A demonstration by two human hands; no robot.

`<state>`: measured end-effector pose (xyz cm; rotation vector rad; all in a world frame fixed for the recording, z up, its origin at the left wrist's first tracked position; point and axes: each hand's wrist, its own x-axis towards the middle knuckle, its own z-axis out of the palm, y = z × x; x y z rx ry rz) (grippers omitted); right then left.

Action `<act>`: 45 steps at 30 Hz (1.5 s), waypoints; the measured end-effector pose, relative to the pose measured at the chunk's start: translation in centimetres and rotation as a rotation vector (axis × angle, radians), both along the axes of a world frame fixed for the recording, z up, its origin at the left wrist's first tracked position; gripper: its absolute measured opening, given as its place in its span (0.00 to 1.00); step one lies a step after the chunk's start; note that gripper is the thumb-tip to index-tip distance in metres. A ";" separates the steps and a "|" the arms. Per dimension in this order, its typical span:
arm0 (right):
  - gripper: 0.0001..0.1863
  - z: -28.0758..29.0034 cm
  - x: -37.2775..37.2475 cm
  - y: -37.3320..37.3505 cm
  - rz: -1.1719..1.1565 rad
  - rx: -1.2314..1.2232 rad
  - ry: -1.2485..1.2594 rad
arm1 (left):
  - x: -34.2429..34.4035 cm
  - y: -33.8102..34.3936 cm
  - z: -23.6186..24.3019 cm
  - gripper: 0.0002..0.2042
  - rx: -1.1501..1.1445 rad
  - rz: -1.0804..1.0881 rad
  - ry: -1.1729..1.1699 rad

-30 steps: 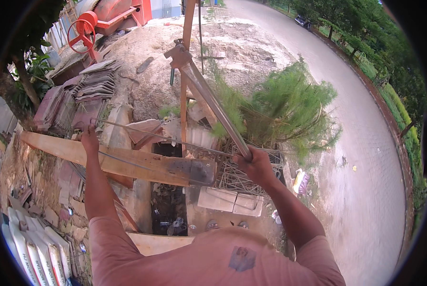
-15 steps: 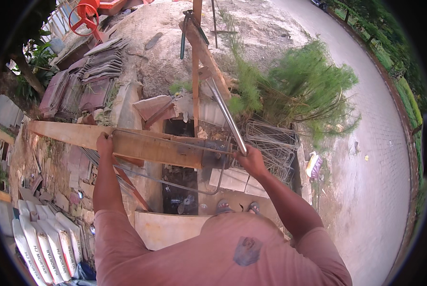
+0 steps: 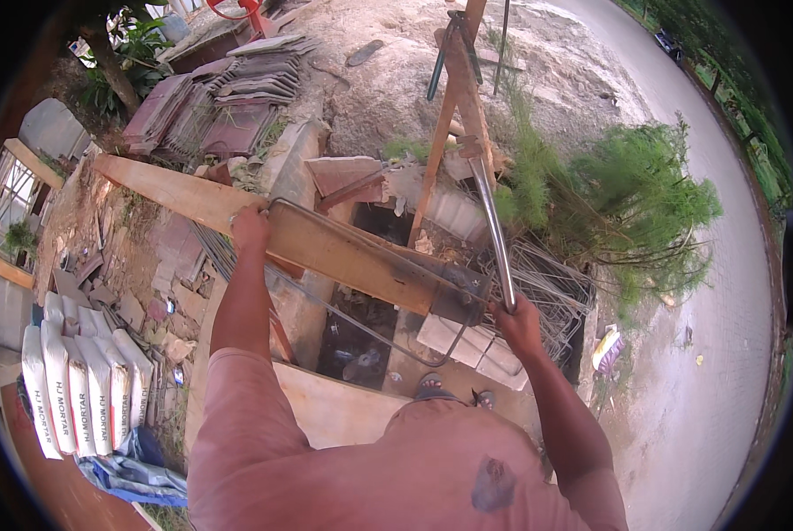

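Note:
A long wooden board (image 3: 357, 267) lies slantwise before me, with a dark metal plate (image 3: 461, 294) at its right end. Along it runs a thin steel rod (image 3: 348, 319), bent into an open rectangular loop that hangs over the board's near side. My left hand (image 3: 250, 228) is closed around the rod near its upper left corner, against the board. My right hand (image 3: 519, 324) grips the near end of a shiny metal bar (image 3: 492, 221), just right of the plate. The bar's far end has a brownish head. How the rod sits at the plate is hard to make out.
Bent steel loops (image 3: 547, 288) are piled right of the plate. Pincers (image 3: 452, 53) with green handles hang on crossed timbers (image 3: 463, 97). A leafy bush (image 3: 631, 195), stacked roof tiles (image 3: 255, 84) and white bags (image 3: 87, 380) stand around. Below the board is a dark trench (image 3: 352, 341).
My view has turned, so the whole scene sits further right and tilted. Both hands keep their holds on the rod and the bar, with little visible movement against the board.

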<state>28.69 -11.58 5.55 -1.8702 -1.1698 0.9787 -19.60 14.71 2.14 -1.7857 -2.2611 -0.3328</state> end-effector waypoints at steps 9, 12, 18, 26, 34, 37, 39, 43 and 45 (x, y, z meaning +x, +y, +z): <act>0.18 0.3 0.8 0.4 0.081 -0.110 -0.071 | 1.6 -0.1 1.2 0.23 -0.217 -0.020 -0.149; 0.18 -1.4 2.1 -1.4 -0.002 -0.058 -0.106 | 3.6 -1.5 -0.1 0.32 -0.228 -0.018 -0.116; 0.20 -2.4 9.4 -8.2 -0.095 -0.114 -0.389 | 4.7 -2.3 -0.9 0.41 -0.330 0.044 -0.034; 0.14 -0.3 21.1 -5.1 0.316 0.087 -1.023 | 5.1 -2.8 -0.6 0.41 -0.380 0.101 0.047; 0.08 2.3 22.7 7.7 0.745 0.433 -1.166 | 5.7 -3.1 -0.3 0.40 -0.383 0.130 0.087; 0.08 2.8 22.0 12.4 0.910 0.513 -1.153 | 6.0 -3.3 0.0 0.40 -0.373 0.131 0.099; 0.09 3.6 21.1 15.1 0.993 0.557 -1.176 | 6.2 -3.3 0.0 0.40 -0.361 0.127 0.095; 0.09 4.7 18.7 18.9 1.113 0.638 -1.140 | 6.3 -3.5 -0.2 0.39 -0.365 0.161 0.132; 0.07 4.1 19.1 20.6 1.183 0.591 -1.142 | 6.3 -3.4 -0.1 0.39 -0.367 0.176 0.134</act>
